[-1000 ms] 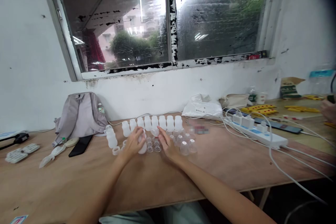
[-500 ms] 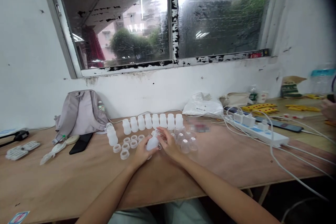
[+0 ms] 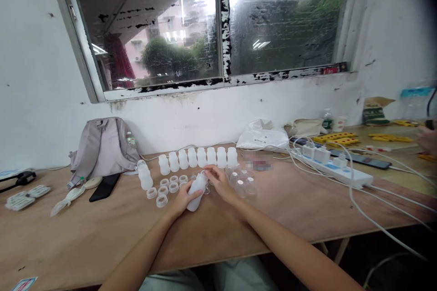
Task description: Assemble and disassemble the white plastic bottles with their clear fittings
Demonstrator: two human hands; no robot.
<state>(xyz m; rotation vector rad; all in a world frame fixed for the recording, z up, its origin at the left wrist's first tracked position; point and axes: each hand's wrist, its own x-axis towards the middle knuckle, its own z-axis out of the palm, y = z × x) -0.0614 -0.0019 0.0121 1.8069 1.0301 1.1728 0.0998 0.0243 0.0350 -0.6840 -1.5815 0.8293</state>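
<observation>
My left hand (image 3: 183,199) is wrapped round the body of a frosted white baby bottle (image 3: 195,200), which leans with its top up and to the right. The fingers of my right hand (image 3: 217,181) close on the bottle's see-through top (image 3: 204,173); their tips partly hide it. Left of my hands lie several see-through collar rings (image 3: 162,200). To the right stand several transparent domed caps (image 3: 240,187). Behind is a row of frosted bottles (image 3: 193,158), and one bottle with a top fitted (image 3: 145,178) stands apart at the left.
A grey backpack (image 3: 102,148), a black phone (image 3: 104,187) and a white plastic strip (image 3: 68,201) lie on the left. At the right are a white power strip (image 3: 351,173) with trailing cables, a white bag (image 3: 262,136) and yellow pieces (image 3: 336,138). Another person's hand (image 3: 426,140) shows at the far right.
The bottle in my left hand has swung from pointing away to a more upright lean, so more of its body shows. My right fingers stay at its top.
</observation>
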